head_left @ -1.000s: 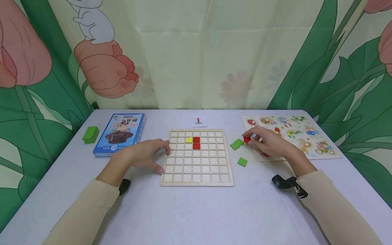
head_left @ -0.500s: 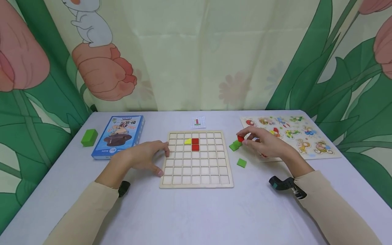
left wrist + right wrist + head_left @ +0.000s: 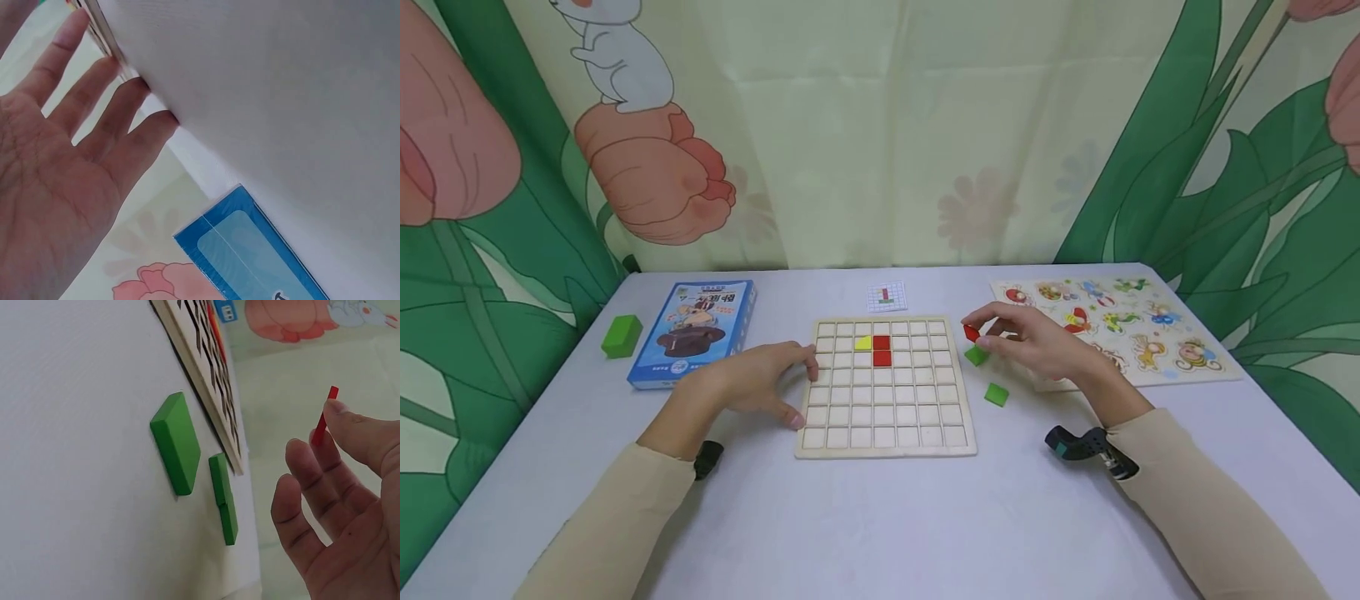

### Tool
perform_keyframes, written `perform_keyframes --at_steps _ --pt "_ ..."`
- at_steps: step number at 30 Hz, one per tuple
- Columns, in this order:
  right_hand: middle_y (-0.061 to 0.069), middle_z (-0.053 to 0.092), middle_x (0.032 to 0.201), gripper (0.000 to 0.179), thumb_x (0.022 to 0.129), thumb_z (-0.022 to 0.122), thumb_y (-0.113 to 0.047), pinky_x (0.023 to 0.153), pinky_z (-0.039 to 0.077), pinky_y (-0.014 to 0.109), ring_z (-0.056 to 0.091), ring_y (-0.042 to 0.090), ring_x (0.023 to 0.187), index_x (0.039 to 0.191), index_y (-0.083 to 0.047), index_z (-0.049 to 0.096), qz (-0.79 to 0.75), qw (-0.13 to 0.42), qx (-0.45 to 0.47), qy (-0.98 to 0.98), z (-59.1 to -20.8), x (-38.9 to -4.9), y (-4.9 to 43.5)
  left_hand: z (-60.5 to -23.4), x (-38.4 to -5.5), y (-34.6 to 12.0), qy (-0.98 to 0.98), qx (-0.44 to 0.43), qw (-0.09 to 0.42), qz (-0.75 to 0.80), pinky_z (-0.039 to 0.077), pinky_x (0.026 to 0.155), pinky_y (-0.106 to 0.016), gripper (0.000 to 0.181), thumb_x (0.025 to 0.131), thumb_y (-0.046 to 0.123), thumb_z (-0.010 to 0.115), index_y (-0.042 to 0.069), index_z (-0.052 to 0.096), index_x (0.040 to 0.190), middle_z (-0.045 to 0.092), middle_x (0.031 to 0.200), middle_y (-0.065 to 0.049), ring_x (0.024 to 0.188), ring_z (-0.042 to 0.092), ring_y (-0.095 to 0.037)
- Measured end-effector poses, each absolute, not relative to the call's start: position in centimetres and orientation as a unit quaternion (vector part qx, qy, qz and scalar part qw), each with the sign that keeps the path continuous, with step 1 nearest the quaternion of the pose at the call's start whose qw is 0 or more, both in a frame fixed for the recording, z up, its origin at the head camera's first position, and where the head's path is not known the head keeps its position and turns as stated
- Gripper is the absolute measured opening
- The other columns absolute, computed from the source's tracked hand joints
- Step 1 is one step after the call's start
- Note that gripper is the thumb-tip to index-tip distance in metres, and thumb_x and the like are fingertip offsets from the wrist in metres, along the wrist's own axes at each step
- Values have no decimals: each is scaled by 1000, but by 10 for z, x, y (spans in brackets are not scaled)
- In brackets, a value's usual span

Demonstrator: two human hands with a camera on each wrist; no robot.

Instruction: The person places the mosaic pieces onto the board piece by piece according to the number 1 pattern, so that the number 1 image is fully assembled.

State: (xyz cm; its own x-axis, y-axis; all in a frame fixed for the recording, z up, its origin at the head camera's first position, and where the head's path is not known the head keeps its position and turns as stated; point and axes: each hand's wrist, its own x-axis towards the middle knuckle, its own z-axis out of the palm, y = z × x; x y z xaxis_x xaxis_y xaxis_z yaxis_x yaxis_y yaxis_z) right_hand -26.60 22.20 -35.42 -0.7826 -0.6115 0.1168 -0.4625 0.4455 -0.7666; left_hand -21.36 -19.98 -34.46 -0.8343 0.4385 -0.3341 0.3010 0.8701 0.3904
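Note:
A wooden grid board [image 3: 886, 457] lies mid-table. Two red square tiles [image 3: 882, 358] sit one below the other in its upper cells, with a yellow tile [image 3: 863, 342] left of the top one. My left hand [image 3: 756, 379] rests at the board's left edge, fingers spread and fairly straight, as the left wrist view [image 3: 56, 156] also shows. Between thumb and fingertips my right hand [image 3: 1037, 337] pinches a red square tile [image 3: 325, 415], held above the table beside the board's upper right edge. Green tiles [image 3: 996, 394] lie below it on the table, one partly covered by the hand.
A blue game box [image 3: 692, 333] and a green block [image 3: 622, 336] lie to the left. Behind the board is a small pattern card [image 3: 887, 296]. At the right lies a picture puzzle board [image 3: 1120, 329], partly under my right forearm in this view.
My right hand has lifted the red tile and carried it left, from beside the puzzle board to near the grid board's edge. My left hand stays in place.

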Motion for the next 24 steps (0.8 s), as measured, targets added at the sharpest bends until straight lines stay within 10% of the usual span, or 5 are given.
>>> perform_keyframes --at_steps 14,24 --pt "15 60 137 32 103 63 -9 83 59 37 62 47 107 135 -8 61 -464 90 -337 814 -335 -268 203 -343 -214 -198 944 204 210 151 42 114 -53 56 73 42 93 31 60 116 52 144 -2 130 48 -27" --pt "13 60 135 35 101 63 -5 83 56 30 65 32 99 136 0 58 -502 86 -350 786 -326 -266 197 -340 -215 -197 941 214 216 146 45 109 -51 55 73 40 93 30 59 115 54 136 0 123 50 -26"
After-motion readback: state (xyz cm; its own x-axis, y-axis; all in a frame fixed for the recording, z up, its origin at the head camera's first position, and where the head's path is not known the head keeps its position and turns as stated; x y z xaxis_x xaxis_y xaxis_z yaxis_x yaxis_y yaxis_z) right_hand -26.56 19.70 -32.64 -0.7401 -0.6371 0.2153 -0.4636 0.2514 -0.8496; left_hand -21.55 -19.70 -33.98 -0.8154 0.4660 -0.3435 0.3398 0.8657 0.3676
